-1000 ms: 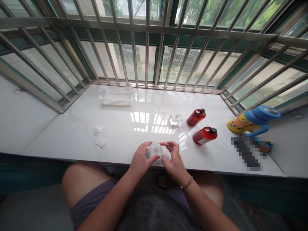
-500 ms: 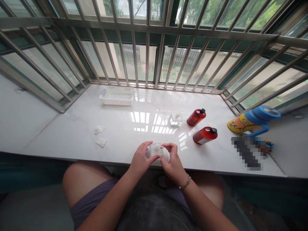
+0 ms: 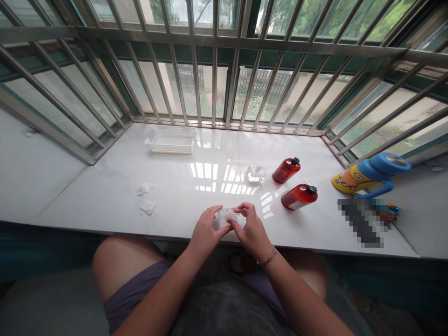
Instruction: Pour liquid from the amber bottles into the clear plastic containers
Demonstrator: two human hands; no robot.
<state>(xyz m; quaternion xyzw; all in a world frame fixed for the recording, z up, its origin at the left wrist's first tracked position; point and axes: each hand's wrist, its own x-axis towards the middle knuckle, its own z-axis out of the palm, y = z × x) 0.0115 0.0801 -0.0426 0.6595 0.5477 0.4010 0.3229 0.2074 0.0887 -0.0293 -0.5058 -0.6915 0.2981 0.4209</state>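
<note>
A small clear, squarish block or box with a whitish middle is at the front edge of the counter, between my two hands. My left hand grips its left side, thumb in front and fingers behind. The thumb and index finger of my right hand reach over its top right part and press together there, hiding much of it. Whether it is a mould or a box I cannot make out. Beyond my hands sits another clear, faceted glass-like piece. Two red bottles with black caps, a near one and a far one, stand to its right.
A white perforated basket is at the back left of the white counter. Two crumpled tissues lie at left. A blue and yellow flask stands at right, beside a blurred-out dark item. Metal window bars border the back.
My right hand has moved left, from the block's right edge to over its top, with thumb and index finger now on it. My left hand keeps its hold.
</note>
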